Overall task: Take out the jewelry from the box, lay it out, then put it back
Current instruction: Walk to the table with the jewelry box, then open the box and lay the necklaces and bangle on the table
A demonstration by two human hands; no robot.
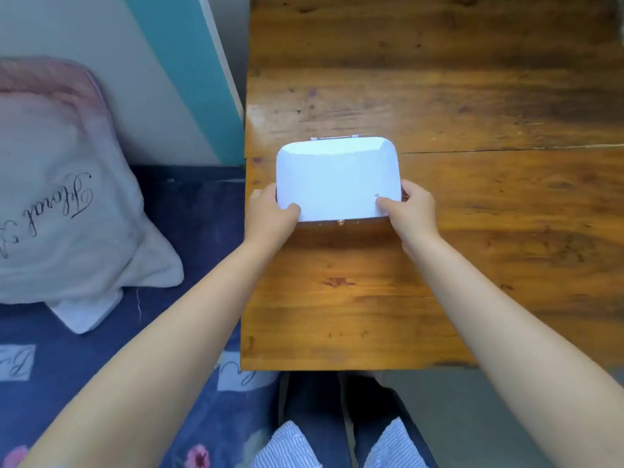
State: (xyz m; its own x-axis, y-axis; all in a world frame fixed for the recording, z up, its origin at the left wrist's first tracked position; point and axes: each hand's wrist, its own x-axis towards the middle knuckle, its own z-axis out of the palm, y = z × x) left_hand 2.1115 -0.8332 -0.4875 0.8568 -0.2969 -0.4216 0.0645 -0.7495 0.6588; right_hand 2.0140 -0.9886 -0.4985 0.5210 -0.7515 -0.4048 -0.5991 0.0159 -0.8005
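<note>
2 hands [275, 214] [410, 211] grip closed box [337, 182].

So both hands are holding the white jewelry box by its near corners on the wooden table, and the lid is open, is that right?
Not quite. The lid is shut: the head view shows only the closed white top of the jewelry box, with its small clasp at the near edge. The rest holds: the left hand and right hand grip its near corners on the wooden table.

Both hands grip the apparently closed box [338, 183].
</note>
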